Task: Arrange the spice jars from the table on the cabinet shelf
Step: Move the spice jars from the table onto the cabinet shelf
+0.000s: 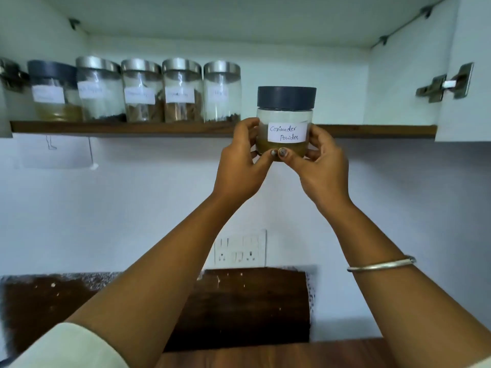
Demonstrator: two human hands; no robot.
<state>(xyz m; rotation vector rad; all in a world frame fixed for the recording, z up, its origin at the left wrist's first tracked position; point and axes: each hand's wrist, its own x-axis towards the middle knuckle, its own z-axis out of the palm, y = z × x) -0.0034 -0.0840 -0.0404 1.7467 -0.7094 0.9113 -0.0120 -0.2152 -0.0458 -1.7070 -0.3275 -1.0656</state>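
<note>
A clear jar with a dark grey lid and a white label reading "Coriander Powder" (286,120) is raised in front of the cabinet shelf edge (132,127), just right of the jar row. My left hand (240,166) grips its left side and my right hand (322,168) its right side, both thumbs pressed under the label. Several labelled jars stand in a row on the shelf: one dark-lidded jar (53,91) at the left and steel-lidded jars (182,90) beside it, up to the rightmost one (222,91).
The shelf right of the jar row is bare wood (372,130). Cabinet hinges sit at the right wall (446,83) and far left (10,75). Below are a wall socket panel (240,249), a dark wooden board (239,301) and a wooden tabletop (265,357).
</note>
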